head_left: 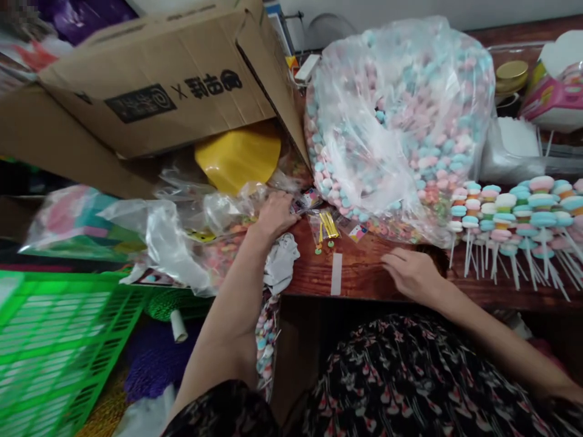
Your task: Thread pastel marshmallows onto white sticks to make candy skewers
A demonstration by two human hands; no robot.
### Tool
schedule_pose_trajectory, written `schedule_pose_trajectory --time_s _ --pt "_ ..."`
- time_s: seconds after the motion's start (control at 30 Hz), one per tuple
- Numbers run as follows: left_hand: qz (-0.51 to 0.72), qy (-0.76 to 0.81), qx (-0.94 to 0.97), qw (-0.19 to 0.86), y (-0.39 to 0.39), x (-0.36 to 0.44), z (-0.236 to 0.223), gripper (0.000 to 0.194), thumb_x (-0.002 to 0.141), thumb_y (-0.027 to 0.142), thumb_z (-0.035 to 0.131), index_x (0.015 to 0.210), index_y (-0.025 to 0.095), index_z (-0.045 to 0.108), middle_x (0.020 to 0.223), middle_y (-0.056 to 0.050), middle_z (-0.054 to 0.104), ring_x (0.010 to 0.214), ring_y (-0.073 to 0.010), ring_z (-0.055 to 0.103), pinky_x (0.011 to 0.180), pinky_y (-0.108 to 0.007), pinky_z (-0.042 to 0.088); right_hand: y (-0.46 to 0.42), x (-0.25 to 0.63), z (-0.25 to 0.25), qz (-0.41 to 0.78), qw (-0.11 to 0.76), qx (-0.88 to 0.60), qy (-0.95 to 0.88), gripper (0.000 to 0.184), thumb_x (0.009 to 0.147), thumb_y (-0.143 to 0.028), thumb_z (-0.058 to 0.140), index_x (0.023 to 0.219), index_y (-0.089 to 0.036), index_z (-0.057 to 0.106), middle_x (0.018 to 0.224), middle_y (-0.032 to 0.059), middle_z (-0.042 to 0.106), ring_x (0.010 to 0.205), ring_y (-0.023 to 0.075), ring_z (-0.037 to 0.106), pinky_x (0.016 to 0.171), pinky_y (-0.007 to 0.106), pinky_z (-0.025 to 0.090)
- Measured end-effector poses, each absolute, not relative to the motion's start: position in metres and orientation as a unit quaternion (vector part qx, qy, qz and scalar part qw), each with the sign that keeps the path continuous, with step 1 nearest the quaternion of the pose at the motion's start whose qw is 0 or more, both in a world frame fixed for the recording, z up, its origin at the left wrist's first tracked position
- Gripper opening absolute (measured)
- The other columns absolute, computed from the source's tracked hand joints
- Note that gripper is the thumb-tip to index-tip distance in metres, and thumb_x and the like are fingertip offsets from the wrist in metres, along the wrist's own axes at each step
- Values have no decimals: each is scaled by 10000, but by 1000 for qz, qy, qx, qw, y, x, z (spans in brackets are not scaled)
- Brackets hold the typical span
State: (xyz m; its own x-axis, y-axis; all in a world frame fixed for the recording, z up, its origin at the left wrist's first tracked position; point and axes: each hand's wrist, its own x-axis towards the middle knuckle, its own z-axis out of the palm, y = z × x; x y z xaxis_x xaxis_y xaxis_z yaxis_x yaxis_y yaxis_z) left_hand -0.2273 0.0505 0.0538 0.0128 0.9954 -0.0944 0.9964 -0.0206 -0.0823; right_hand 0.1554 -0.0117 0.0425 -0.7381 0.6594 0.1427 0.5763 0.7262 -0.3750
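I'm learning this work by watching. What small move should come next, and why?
Perhaps the left hand should take a piece from the candy bag: it is close beside that bag, while the right hand, near the candy sticks, holds nothing I can make out. What the left hand touches is unclear.

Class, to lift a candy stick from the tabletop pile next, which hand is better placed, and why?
Probably the right hand: it is near the candy sticks; the left hand is farther away, by the plastic packaging.
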Motion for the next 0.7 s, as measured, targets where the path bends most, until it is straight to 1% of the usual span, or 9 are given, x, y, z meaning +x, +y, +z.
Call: schedule_pose_trajectory --time_s 0.03,0.1,0.17,0.2,0.27,0.33,0.4,0.57,0.7 --pt "-60 701 711 5 48 -225 58 377 768 356 642 1071 133 632 1071 -150 645 1064 -324 561 919 -402 455 -5 135 43 147 76 -336 -927 239 942 -170 428 998 -151 660 928 96 695 821 197 664 692 292 502" --pt "-37 709 704 -16 39 -211 67 318 810 337 602 1064 150 640 1047 -138 647 1040 -312 569 889 -396 464 8 98 47 136 3 -348 -928 253 923 -161 430 1052 -137 646 1037 132 685 909 243 662 707 324 502" --pt "6 698 714 -51 26 -183 74 240 861 296 533 1017 161 655 1021 -130 647 1017 -297 570 870 -397 465 20 77 53 119 -43 -376 -918 283 894 -111 417 1064 -97 644 1051 176 676 968 281 648 740 358 497" --pt "22 671 739 -55 20 -165 74 216 874 273 512 987 165 660 1001 -123 648 1001 -284 570 868 -394 465 23 74 56 112 -46 -387 -914 289 888 -104 415 1062 -87 645 1068 193 668 992 293 638 748 365 492" --pt "11 559 829 -15 11 -126 67 183 868 201 504 951 170 664 949 -105 651 946 -252 576 855 -376 470 23 83 60 110 -21 -401 -909 288 905 -127 410 1061 -93 649 1102 198 656 998 288 628 756 361 481" --pt "-13 484 875 -6 10 -94 53 208 830 136 525 986 142 663 1003 -137 644 966 -267 569 807 -378 478 16 109 61 121 25 -410 -903 281 942 -192 410 1066 -122 652 1088 164 662 951 252 630 758 338 468" --pt "-32 456 889 -13 18 -74 37 223 823 89 510 977 101 671 1024 -178 631 965 -286 571 770 -393 477 4 143 58 134 59 -421 -895 272 962 -243 424 1049 -145 661 1001 121 676 892 211 625 759 310 454" --pt "-54 418 907 4 51 -74 16 234 832 26 467 820 83 693 878 -189 629 875 -284 588 749 -414 477 -26 209 47 176 123 -446 -869 238 966 -234 452 1027 -176 675 889 63 668 830 149 609 747 251 441" --pt "-58 383 922 4 60 -83 17 205 845 66 490 815 112 688 856 -147 640 839 -250 595 762 -379 479 -38 220 40 198 167 -463 -847 234 968 -226 455 1018 -168 677 884 64 668 829 152 617 752 258 454"
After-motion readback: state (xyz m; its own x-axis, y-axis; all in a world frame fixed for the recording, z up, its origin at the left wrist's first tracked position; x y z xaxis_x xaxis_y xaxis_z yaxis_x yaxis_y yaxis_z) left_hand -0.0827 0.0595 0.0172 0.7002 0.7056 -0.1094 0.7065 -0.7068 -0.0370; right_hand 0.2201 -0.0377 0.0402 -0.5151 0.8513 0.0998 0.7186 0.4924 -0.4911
